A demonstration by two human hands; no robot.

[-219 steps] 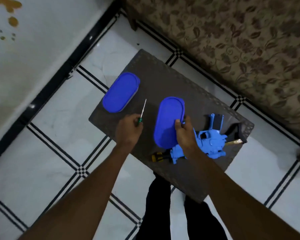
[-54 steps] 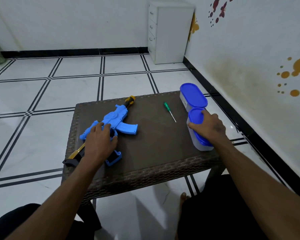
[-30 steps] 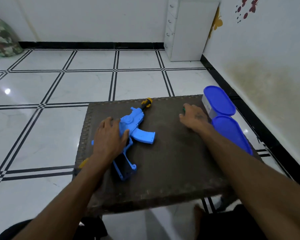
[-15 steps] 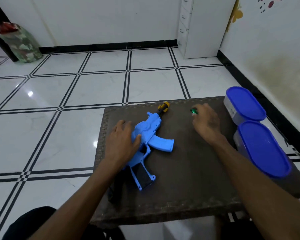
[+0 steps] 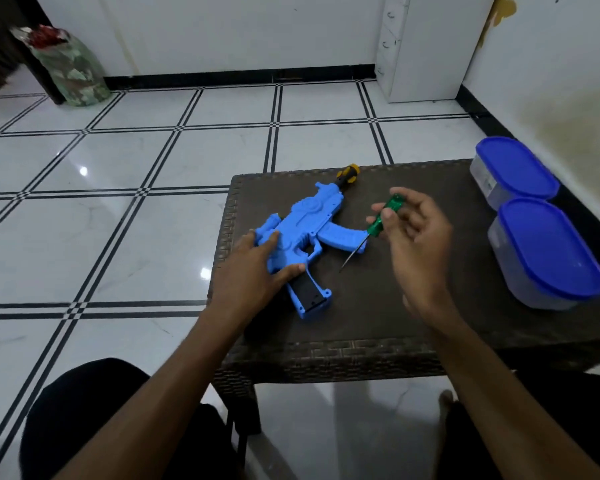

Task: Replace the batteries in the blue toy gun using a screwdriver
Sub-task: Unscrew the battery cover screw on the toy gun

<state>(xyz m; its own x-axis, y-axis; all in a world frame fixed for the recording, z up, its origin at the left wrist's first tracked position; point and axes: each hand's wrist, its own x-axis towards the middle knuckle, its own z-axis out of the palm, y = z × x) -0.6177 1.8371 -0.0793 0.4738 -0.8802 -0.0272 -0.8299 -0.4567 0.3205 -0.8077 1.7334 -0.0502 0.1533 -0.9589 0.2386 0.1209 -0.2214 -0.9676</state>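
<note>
Nearby, two containers (image 5: 548, 251); left hand (image 5: 253, 268) presses toy gun (image 5: 309, 233) (fingers straight), right hand (image 5: 413, 237) pinches screwdriver (image 5: 378, 226).

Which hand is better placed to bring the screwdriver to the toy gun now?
The right hand: it already holds the green screwdriver with its tip pointing down beside the toy gun. The left hand rests on the gun, steadying it.

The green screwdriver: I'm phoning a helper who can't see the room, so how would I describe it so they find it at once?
On the dark woven table, look right of the blue plastic toy gun, where the right hand pinches a thin green-handled screwdriver, its metal tip pointing down at the tabletop. Its clear green handle sets it apart from the gun's yellow-and-black muzzle tip.
</note>
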